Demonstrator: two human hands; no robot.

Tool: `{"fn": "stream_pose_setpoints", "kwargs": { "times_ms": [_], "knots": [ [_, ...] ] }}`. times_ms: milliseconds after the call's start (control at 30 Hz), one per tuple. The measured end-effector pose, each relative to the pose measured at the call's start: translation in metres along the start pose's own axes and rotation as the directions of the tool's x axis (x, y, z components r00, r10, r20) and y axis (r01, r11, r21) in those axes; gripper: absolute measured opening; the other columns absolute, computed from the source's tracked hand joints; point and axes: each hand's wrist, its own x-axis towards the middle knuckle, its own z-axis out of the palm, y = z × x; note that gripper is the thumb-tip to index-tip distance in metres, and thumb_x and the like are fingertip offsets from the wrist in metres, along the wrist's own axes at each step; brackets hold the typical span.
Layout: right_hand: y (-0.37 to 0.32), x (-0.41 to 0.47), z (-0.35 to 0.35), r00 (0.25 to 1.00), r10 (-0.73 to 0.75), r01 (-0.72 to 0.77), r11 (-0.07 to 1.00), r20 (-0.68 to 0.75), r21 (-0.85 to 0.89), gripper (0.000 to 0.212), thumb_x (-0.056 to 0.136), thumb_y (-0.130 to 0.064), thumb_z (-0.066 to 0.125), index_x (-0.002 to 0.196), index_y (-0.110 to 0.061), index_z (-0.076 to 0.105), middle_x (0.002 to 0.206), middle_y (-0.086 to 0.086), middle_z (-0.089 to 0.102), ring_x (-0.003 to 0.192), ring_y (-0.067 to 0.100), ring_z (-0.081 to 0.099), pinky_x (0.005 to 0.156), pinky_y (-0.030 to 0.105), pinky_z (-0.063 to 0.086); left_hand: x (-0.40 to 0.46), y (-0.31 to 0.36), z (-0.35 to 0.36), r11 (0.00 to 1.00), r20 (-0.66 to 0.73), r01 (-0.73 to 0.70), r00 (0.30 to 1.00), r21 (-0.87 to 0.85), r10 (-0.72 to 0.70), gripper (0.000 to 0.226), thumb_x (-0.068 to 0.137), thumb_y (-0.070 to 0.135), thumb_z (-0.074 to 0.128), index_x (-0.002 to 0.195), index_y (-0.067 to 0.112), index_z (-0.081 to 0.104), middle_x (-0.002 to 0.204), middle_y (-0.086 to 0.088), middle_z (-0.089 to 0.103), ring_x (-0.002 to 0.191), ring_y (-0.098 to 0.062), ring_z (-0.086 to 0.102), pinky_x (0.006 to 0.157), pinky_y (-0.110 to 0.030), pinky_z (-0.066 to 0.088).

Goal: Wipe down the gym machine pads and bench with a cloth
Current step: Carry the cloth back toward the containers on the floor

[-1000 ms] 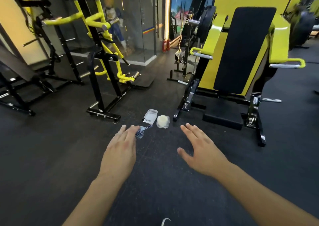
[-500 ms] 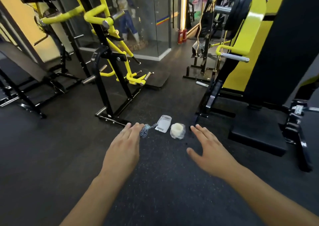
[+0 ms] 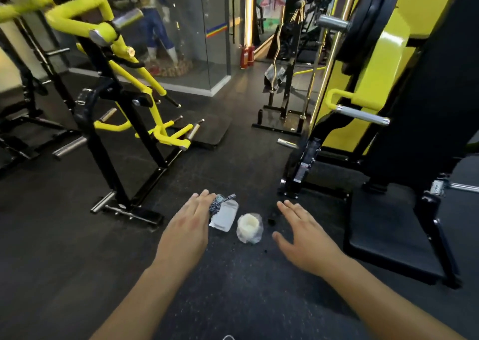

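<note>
Though no wiping has begun, the cloth (image 3: 221,202), a crumpled black-and-white patterned scrap, lies on the floor (image 3: 77,249) at the centre of the frame, partly under the left hand's (image 3: 186,232) fingertips. Its far end shows as a thin twisted tail, so it looks small and light. That hand's fingers are straight and together, gripping nothing. The right hand (image 3: 303,241), lower right of centre, is spread wide and also holds nothing. Just beside the cloth lie a flat clear packet (image 3: 226,217) and a pale roll (image 3: 249,227) in clear wrap. Judging from this, a hasty grab could catch the packet along with the cloth, since the two overlap. The black seat pad (image 3: 388,233) sits low at the right, the back pad (image 3: 435,85) above it, both well apart from the hands.
</note>
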Motion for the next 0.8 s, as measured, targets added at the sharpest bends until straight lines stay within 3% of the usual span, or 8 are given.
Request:
{"fn": "stream_pose_setpoints", "kwargs": {
  "times_ms": [167, 300, 500, 800],
  "knots": [
    [0.017, 0.086, -0.016, 0.998, 0.058, -0.057, 0.998, -0.019, 0.015, 0.077, 0.101, -0.054, 0.048, 0.163, -0.031, 0.009, 0.170, -0.010, 0.007, 0.157, 0.010, 0.001, 0.127, 0.030, 0.008, 0.114, -0.001, 0.045, 0.993, 0.055, -0.105, 0.993, -0.053, 0.108, 0.058, 0.098, 0.002, 0.056, 0.151, 0.023, 0.044, 0.159, 0.001, 0.044, 0.148, -0.020, 0.040, 0.118, -0.030, 0.033],
    [0.044, 0.141, -0.022, 0.995, 0.099, -0.098, 0.995, -0.019, 0.035, 0.077, 0.100, -0.053, 0.049, 0.163, -0.031, 0.011, 0.170, -0.010, 0.008, 0.157, 0.011, 0.002, 0.126, 0.030, 0.008, 0.169, 0.001, 0.084, 0.985, 0.096, -0.125, 0.986, -0.119, 0.137, 0.056, 0.099, 0.003, 0.052, 0.151, 0.021, 0.043, 0.162, -0.001, 0.039, 0.146, -0.020, 0.042, 0.115, -0.038, 0.042],
    [0.117, 0.237, -0.014, 0.988, 0.145, -0.148, 0.986, 0.046, 0.076, 0.075, 0.101, -0.052, 0.049, 0.163, -0.033, 0.011, 0.170, -0.014, 0.007, 0.156, 0.008, 0.000, 0.123, 0.028, 0.008, 0.248, -0.010, 0.165, 0.996, 0.197, -0.040, 0.979, -0.078, 0.055, 0.061, 0.099, 0.000, 0.051, 0.154, 0.025, 0.039, 0.166, 0.003, 0.032, 0.149, -0.019, 0.036, 0.116, -0.037, 0.041],
    [0.222, 0.423, 0.024, 0.989, 0.038, -0.051, 0.995, 0.141, 0.083, 0.070, 0.102, -0.045, 0.050, 0.162, -0.030, 0.017, 0.169, -0.011, 0.013, 0.156, 0.008, 0.005, 0.121, 0.023, 0.005, 0.367, -0.029, 0.290, 0.993, 0.255, 0.110, 0.962, -0.046, -0.095, 0.059, 0.099, -0.002, 0.050, 0.153, 0.018, 0.042, 0.163, 0.000, 0.036, 0.151, -0.018, 0.032, 0.120, -0.036, 0.035]
  ]
}}
